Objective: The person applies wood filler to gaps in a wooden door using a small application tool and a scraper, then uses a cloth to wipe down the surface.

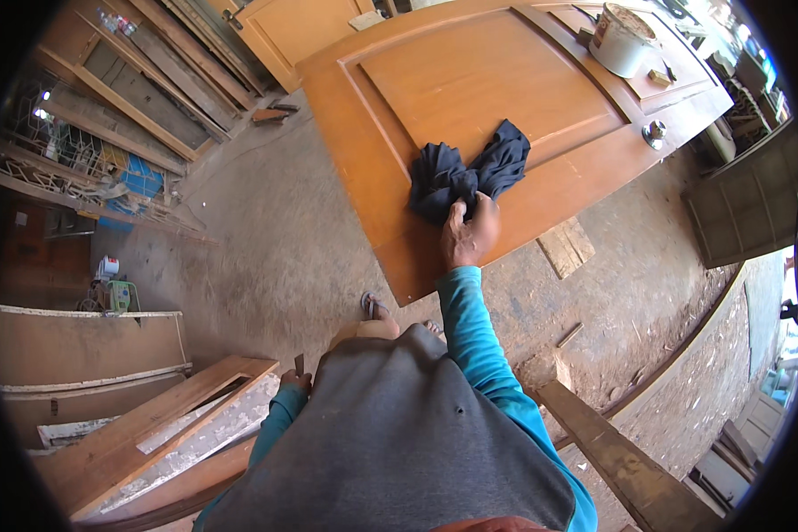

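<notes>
My right hand (pixel 472 232) is closed on a bunched dark cloth (pixel 448 177), pinching its near edge. The cloth lies crumpled on the near end of an orange-brown panelled wooden door (pixel 399 239), which is laid flat. Down by my left side, my left hand (pixel 296 379) is closed around a small flat brown piece (pixel 299 364) that sticks up from the fingers. Its exact kind is too small to make out. On the door's right edge sits a round metal doorknob (pixel 654 133).
A white bucket (pixel 622 43) and a small yellowish block (pixel 660 78) stand on the door's far part. A wooden board (pixel 566 247) lies on the floor at right. Stacked panels (pixel 177 434) lean at lower left, and a long plank (pixel 621 457) runs at lower right.
</notes>
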Action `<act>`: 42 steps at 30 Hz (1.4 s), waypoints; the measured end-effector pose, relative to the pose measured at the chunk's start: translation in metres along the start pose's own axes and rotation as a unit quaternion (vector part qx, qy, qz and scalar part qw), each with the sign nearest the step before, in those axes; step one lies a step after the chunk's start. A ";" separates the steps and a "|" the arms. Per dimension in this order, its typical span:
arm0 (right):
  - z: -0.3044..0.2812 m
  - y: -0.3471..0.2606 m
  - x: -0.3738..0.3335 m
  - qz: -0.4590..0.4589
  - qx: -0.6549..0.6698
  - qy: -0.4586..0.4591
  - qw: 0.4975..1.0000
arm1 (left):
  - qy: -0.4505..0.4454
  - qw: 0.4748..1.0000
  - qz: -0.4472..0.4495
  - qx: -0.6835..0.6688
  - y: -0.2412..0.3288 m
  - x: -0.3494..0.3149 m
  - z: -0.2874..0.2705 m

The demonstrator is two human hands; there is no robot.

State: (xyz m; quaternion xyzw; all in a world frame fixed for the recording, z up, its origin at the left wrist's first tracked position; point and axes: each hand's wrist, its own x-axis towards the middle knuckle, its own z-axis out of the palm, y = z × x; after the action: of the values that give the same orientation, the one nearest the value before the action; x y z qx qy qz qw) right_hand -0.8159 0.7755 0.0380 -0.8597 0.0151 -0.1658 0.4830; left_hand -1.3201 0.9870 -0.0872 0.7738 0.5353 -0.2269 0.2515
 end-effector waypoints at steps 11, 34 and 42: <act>0.000 -0.002 0.000 0.006 0.008 -0.022 1.000 | -0.013 1.000 -0.009 -0.008 -0.002 0.006 0.019; 0.014 -0.010 0.001 0.031 0.011 0.111 0.993 | -0.025 0.999 0.046 0.008 -0.016 0.141 -0.040; 0.021 -0.012 0.001 0.005 -0.194 0.174 0.965 | -0.096 0.978 -0.030 -0.183 0.038 0.194 -0.162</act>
State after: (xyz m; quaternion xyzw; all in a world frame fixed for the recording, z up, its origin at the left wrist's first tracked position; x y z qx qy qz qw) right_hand -0.8104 0.7989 0.0389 -0.8946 0.1357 -0.3044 0.2978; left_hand -1.2078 1.2167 -0.0773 0.6731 0.5641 -0.2055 0.4319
